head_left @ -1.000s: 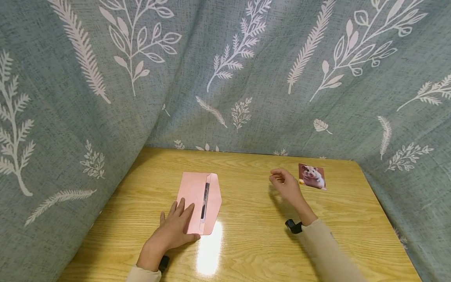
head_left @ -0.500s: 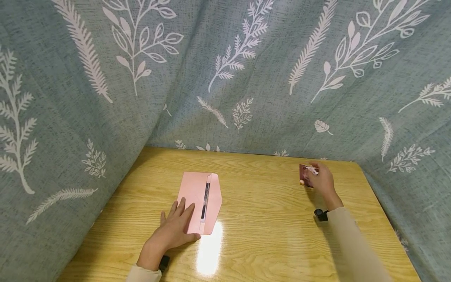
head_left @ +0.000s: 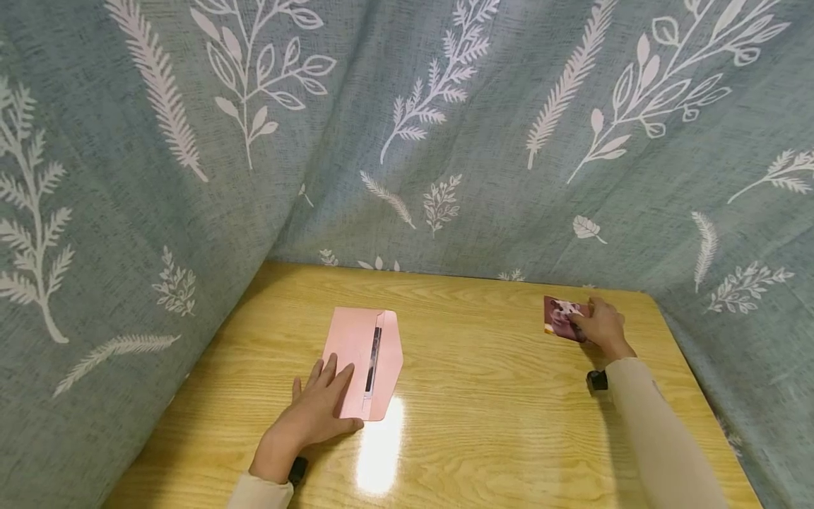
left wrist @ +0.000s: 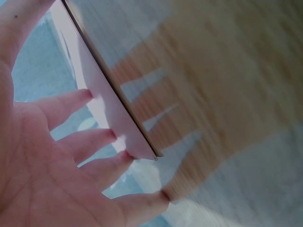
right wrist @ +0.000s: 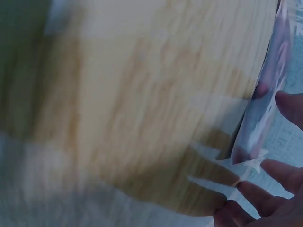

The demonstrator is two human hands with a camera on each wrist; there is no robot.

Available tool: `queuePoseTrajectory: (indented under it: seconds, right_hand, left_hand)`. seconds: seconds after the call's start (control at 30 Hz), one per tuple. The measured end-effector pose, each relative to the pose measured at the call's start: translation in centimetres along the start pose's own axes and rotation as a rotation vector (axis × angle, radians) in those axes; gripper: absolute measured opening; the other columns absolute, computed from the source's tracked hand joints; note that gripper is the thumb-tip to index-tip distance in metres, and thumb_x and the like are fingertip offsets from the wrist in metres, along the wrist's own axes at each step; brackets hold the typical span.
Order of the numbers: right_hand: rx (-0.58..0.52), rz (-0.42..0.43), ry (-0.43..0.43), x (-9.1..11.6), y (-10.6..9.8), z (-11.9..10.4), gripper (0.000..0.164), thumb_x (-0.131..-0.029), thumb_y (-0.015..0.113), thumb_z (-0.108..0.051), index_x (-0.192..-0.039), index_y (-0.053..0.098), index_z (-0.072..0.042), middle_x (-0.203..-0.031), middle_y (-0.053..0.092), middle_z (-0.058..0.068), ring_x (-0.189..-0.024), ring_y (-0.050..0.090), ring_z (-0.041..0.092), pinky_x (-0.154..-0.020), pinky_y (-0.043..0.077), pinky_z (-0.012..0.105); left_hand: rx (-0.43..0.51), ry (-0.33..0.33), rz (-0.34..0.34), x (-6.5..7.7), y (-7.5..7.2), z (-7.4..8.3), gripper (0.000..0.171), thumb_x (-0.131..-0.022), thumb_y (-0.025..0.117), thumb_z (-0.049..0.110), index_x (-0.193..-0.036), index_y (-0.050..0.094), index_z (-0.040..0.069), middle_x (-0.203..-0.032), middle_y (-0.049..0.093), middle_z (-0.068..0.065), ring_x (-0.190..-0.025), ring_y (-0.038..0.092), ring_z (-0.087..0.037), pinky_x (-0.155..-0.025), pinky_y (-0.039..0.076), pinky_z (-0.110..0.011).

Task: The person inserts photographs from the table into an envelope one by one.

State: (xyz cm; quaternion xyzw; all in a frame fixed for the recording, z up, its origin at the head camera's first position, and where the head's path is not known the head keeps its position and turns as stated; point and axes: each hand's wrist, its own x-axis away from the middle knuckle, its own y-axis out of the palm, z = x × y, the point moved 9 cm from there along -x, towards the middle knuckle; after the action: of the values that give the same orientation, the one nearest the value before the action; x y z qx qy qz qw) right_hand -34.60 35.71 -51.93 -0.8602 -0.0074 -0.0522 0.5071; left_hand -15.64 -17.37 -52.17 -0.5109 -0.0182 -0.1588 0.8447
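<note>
A pink envelope (head_left: 348, 331) lies on the table at centre left, its pointed flap spread to the right. A dark-and-white strip of a card (head_left: 374, 359) shows in its opening. My left hand (head_left: 314, 408) rests on the envelope's near left part with fingers spread; in the left wrist view several fingertips touch the envelope (left wrist: 102, 94). At the far right lies a small photo of a hamster (head_left: 557, 317). My right hand (head_left: 603, 327) is at its right edge, thumb over the picture. In the right wrist view, thumb and fingers are apart around the photo's (right wrist: 262, 111) end.
The wooden table (head_left: 470, 367) spreads between the two hands, with a bright glare patch below the envelope. A grey-green leaf-patterned cloth (head_left: 483, 177) hangs along the back and sides. Each wrist wears a black camera (head_left: 596, 380).
My right hand has moved right to the hamster photo, first over its middle, then to its right edge. The left hand stays on the envelope. The view has shifted slightly.
</note>
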Motion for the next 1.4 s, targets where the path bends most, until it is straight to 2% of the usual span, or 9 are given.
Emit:
queuePoseTrajectory:
  seconds: [0.13,0.23,0.4,0.57,0.7,0.87,0.97,1.17,1.4]
  right_hand:
    - [0.067,0.010,-0.029,0.0,-0.1,-0.1,0.063,-0.099,0.058,-0.026,-0.135,0.041,0.023,-0.130,0.045,0.044,-0.122,0.035,0.060,-0.100,0.022,0.067]
    - [0.054,0.027,-0.019,0.1,-0.2,-0.2,0.062,-0.099,0.058,-0.025,-0.135,0.042,0.023,-0.130,0.045,0.044,-0.123,0.034,0.060,-0.101,0.022,0.067]
    - [-0.068,0.096,0.049,0.6,-0.6,0.2,0.053,-0.099,0.055,-0.018,-0.135,0.044,0.018,-0.127,0.048,0.041,-0.120,0.035,0.058,-0.101,0.024,0.066]
    - [-0.166,0.176,0.063,1.2,-1.5,0.3,0.040,-0.101,0.049,-0.015,-0.127,0.052,0.016,-0.116,0.057,0.036,-0.108,0.051,0.052,-0.093,0.041,0.060]
    - [-0.251,0.179,0.085,1.6,-1.8,0.0,0.038,-0.101,0.055,-0.017,-0.126,0.055,0.013,-0.117,0.060,0.034,-0.106,0.058,0.048,-0.086,0.050,0.055]
    - [-0.500,0.123,0.136,2.5,-1.1,-0.3,0.046,-0.103,0.056,-0.016,-0.138,0.046,0.010,-0.126,0.057,0.030,-0.088,0.066,0.019,-0.072,0.056,0.032]
    - [-0.676,0.110,0.142,3.2,-0.7,-0.9,0.048,-0.103,0.054,-0.012,-0.142,0.040,0.011,-0.119,0.061,0.018,-0.078,0.063,0.003,-0.068,0.056,0.025]
    - [-0.800,0.123,0.108,4.2,0.1,-3.0,0.045,-0.102,0.056,-0.008,-0.141,0.043,0.012,-0.090,0.063,-0.016,-0.077,0.063,0.000,-0.068,0.055,0.022]
    - [-0.852,0.114,0.084,5.3,2.2,-5.9,0.039,-0.099,0.058,-0.004,-0.134,0.049,0.011,-0.090,0.065,-0.010,-0.076,0.064,0.003,-0.065,0.056,0.025]
  left_hand:
    - [-0.001,-0.002,-0.007,-0.1,0.0,0.0,0.101,-0.079,0.081,0.052,-0.157,0.034,0.010,-0.163,0.012,-0.024,-0.148,0.005,-0.047,-0.104,0.008,-0.079]
    - [-0.002,-0.007,-0.008,-0.1,0.1,-0.1,0.101,-0.079,0.081,0.052,-0.157,0.034,0.010,-0.163,0.012,-0.024,-0.148,0.005,-0.047,-0.104,0.007,-0.079]
    - [-0.002,-0.008,-0.006,-0.1,0.1,-0.1,0.101,-0.079,0.082,0.052,-0.157,0.034,0.010,-0.163,0.013,-0.025,-0.148,0.005,-0.047,-0.104,0.007,-0.079]
    - [0.003,-0.011,-0.004,-0.1,0.1,-0.1,0.102,-0.078,0.083,0.052,-0.157,0.034,0.011,-0.163,0.013,-0.025,-0.148,0.005,-0.047,-0.104,0.007,-0.079]
    - [-0.002,-0.010,-0.001,-0.1,0.1,0.0,0.102,-0.078,0.083,0.052,-0.157,0.034,0.010,-0.163,0.014,-0.025,-0.148,0.006,-0.048,-0.105,0.008,-0.079]
    - [-0.009,-0.006,0.001,0.0,0.1,-0.1,0.101,-0.078,0.083,0.051,-0.157,0.035,0.010,-0.163,0.014,-0.025,-0.148,0.006,-0.048,-0.104,0.008,-0.079]
    - [-0.009,-0.006,-0.001,0.0,0.1,0.0,0.101,-0.078,0.083,0.051,-0.157,0.035,0.010,-0.163,0.014,-0.025,-0.148,0.006,-0.048,-0.105,0.008,-0.079]
    - [-0.007,-0.003,0.002,0.0,0.0,0.0,0.101,-0.079,0.083,0.051,-0.157,0.035,0.009,-0.162,0.014,-0.026,-0.148,0.007,-0.048,-0.104,0.008,-0.079]
    - [-0.012,-0.006,0.005,0.0,0.0,-0.1,0.101,-0.078,0.083,0.051,-0.157,0.035,0.010,-0.162,0.014,-0.025,-0.148,0.007,-0.048,-0.104,0.008,-0.079]
